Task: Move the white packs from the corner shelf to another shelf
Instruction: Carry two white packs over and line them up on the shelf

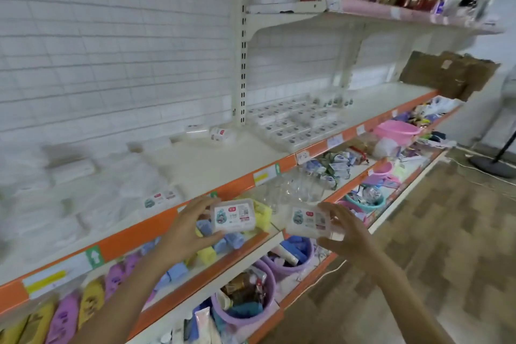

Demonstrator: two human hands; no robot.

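Head view: each grip, left [190, 227] and right [344, 233], clasps a white pack above purple tubs [243, 313].

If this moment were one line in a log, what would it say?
left hand: holds white pack | right hand: holds second white pack | position: in front of orange-edged shelf | laid-out packs farther right

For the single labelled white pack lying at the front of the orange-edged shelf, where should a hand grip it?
The white pack lies flat, label up, near the shelf edge. Probably come from the front and above, thumb and fingers across its two long sides.
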